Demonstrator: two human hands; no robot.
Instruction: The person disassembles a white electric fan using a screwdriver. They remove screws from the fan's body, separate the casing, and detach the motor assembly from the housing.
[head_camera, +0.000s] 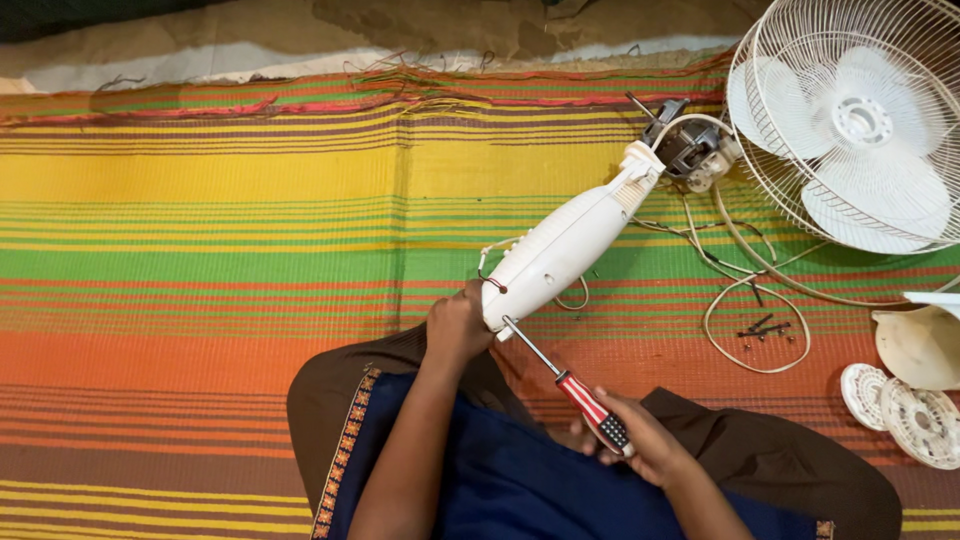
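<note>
A white fan neck housing (570, 243) lies slantwise on the striped woven mat (200, 230), its lower end near the person's lap and its upper end joined to the bare fan motor (688, 143). The left hand (457, 326) is closed around the housing's lower end, steadying it. The right hand (640, 437) grips the red-and-white striped handle of a screwdriver (565, 378), whose metal shaft runs up to the housing's base, the tip touching it. Thin white wires (745, 285) trail from the motor and loop across the mat to the right, around a few small dark screws (762, 329). Beyond the motor stands a white fan guard with blades (855, 120). At the right edge lie cream plastic covers (915, 345) and round white grille discs (905, 410).
</note>
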